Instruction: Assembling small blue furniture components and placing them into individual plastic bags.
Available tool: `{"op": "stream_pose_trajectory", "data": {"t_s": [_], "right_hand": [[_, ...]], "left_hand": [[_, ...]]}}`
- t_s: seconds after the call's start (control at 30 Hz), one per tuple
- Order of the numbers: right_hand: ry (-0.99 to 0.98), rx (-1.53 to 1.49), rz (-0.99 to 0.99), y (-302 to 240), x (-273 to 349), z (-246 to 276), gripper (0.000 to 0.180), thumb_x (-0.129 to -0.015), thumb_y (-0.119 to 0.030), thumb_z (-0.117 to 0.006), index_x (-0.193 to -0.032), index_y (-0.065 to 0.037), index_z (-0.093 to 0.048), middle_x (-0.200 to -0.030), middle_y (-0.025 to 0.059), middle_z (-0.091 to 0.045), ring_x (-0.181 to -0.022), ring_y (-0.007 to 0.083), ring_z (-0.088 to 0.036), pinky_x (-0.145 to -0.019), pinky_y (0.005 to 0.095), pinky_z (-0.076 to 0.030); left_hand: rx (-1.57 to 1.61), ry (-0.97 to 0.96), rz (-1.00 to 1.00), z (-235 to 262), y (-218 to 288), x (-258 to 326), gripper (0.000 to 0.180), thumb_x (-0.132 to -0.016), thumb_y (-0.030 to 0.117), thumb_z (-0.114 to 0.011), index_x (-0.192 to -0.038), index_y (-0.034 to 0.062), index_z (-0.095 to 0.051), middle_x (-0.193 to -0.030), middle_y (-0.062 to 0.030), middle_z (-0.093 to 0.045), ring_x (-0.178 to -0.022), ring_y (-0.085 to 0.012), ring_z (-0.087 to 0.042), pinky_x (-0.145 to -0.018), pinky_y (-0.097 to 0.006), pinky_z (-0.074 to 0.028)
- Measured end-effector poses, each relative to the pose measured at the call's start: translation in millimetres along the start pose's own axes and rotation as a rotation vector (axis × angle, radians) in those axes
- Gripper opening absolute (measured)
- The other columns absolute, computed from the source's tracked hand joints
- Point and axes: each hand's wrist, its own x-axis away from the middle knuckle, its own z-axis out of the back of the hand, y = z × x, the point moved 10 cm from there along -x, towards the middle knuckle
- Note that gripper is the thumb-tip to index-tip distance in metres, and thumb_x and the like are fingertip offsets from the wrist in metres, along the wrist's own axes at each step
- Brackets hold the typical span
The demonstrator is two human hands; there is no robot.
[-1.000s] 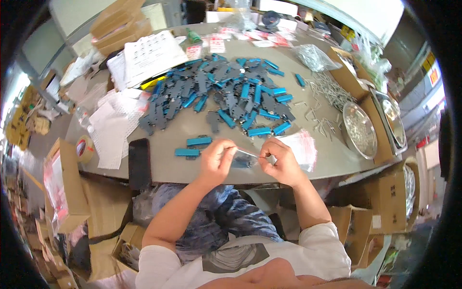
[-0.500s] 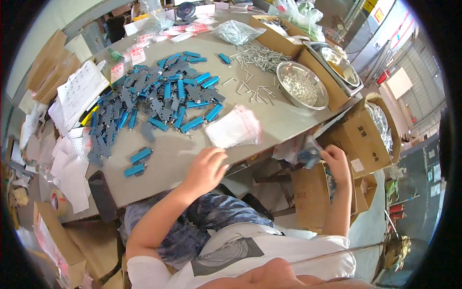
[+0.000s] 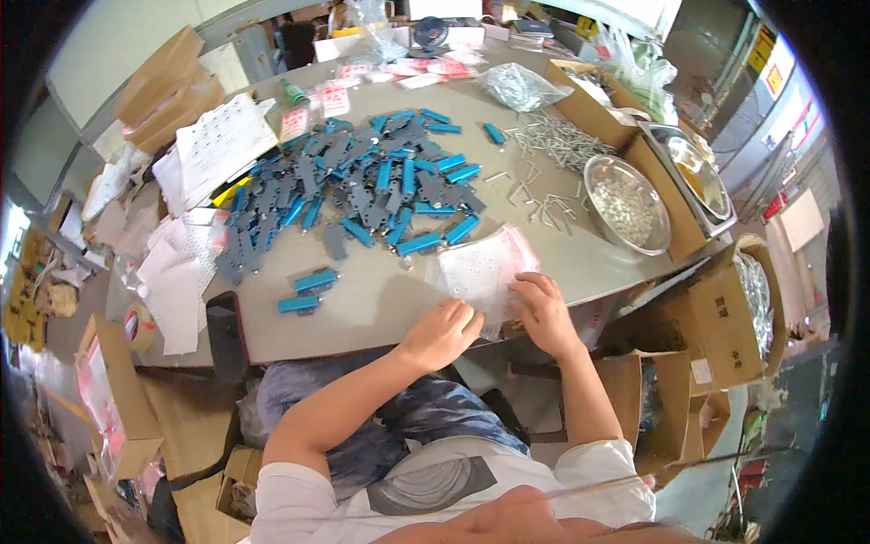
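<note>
Cluttered workshop around a grey bench (image 3: 381, 317), with cardboard boxes (image 3: 725, 313) below its right side. On the bench, close to the near edge, a stack of clear plastic bags (image 3: 485, 263) with reddish edges, lying flat and slightly fanned, between and just beyond the two hands. Left hand (image 3: 442, 335) at the near left corner of the stack, fingers curled and drawn together; cannot tell whether pinching plastic or only resting against it. Right hand (image 3: 546, 315) at the near right edge, fingers bent inward over the plastic, with fingertips too indistinct to tell whether closed on anything. Between both hands, some clear plastic near the bench edge. Hands apart from each other, at about the same level.

Beyond the stack, a broad heap of grey-and-blue parts (image 3: 362, 177), jumbled on top of one another. Well left of the hands, two separate blue-topped parts (image 3: 315, 280), one just beside the other. Further left, a dark phone (image 3: 227, 335) at the near edge, then loose white papers (image 3: 227, 150) and a roll of tape (image 3: 139, 328). Right of the heap, bent metal rods (image 3: 557, 136), scattered loosely, next to a metal bowl (image 3: 658, 233) of small whitish pieces. Behind the rods, a clear bag of shiny bits (image 3: 521, 88); at the far side, a small dark fan (image 3: 430, 33).
</note>
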Motion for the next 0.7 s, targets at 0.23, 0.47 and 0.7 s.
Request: {"op": "stream_pose_trajectory", "data": {"t_s": [0.23,0.47,0.7], "right_hand": [[-0.026,0.192,0.138,-5,-35,-46,0.029,-0.080,-0.016,-0.065,-0.108,-0.013,-0.063,-0.122,0.0091,-0.055,-0.118,0.0316,-0.048,-0.098,0.0472,-0.037],[0.217,0.325,0.180,-9,-38,-25,0.026,-0.080,-0.005,-0.061,-0.105,-0.006,-0.061,-0.118,0.0134,-0.056,-0.114,0.0355,-0.050,-0.097,0.0440,-0.039],[-0.134,-0.479,0.180,-102,-23,-70,0.051,-0.076,-0.010,-0.073,-0.121,0.000,-0.052,-0.116,0.0163,-0.057,-0.111,0.0320,-0.054,-0.098,0.0401,-0.041]], "left_hand": [[0.053,0.173,-0.126,22,1,13,0.013,-0.072,0.014,-0.060,-0.081,0.0038,-0.057,-0.084,-0.0106,-0.051,-0.086,-0.0288,-0.054,-0.075,-0.037,-0.048],[0.472,0.207,0.241,47,-39,44,0.013,-0.076,0.004,-0.063,-0.088,0.0033,-0.060,-0.086,-0.0110,-0.063,-0.076,-0.0313,-0.063,-0.067,-0.039,-0.052],[0.848,0.094,0.683,64,-88,85,0.014,-0.089,0.013,-0.063,-0.097,0.0011,-0.064,-0.080,-0.0099,-0.066,-0.074,-0.0120,-0.063,-0.066,-0.029,-0.049]]}}
